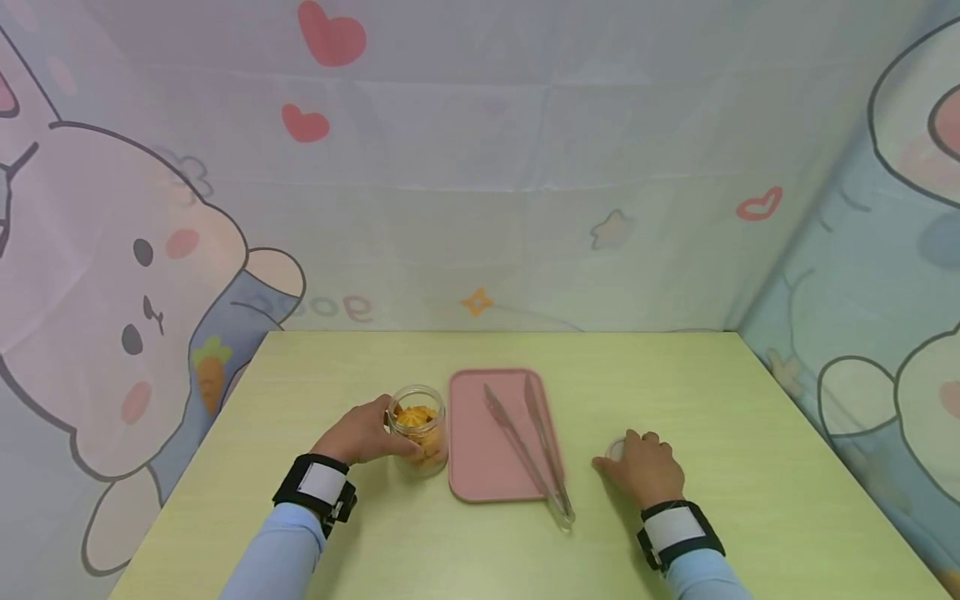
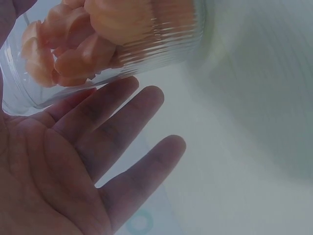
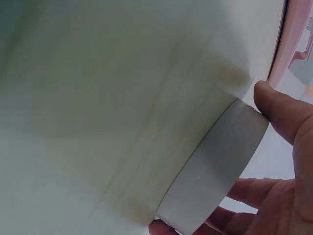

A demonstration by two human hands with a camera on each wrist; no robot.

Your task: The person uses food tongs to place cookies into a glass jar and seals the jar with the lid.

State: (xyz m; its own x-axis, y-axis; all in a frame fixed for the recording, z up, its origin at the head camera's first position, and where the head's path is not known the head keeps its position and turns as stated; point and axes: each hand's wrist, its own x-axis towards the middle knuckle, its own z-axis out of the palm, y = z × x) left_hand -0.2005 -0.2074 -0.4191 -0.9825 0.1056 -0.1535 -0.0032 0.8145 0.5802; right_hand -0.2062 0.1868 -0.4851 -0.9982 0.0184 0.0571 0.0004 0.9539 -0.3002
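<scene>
A clear glass jar (image 1: 431, 450) with orange-yellow, shell-like pieces stands uncovered on the table, left of the tray. My left hand (image 1: 371, 432) grips its side, the thumb across the front; in the left wrist view two fingers stretch away from the glass (image 2: 171, 34). Over on the right, my right hand (image 1: 647, 468) holds a round white lid (image 3: 215, 169) by its rim, thumb at one edge and fingertips at the opposite one. The lid lies on or close against the tabletop, mostly covered by the hand in the head view.
Between the hands lies a pink rectangular tray (image 1: 468, 467). Metal tongs (image 1: 517, 439) rest on it, their closed end jutting past the tray's near right corner onto the pale green table (image 1: 675, 375). A printed cloth (image 1: 480, 167) hangs behind the table.
</scene>
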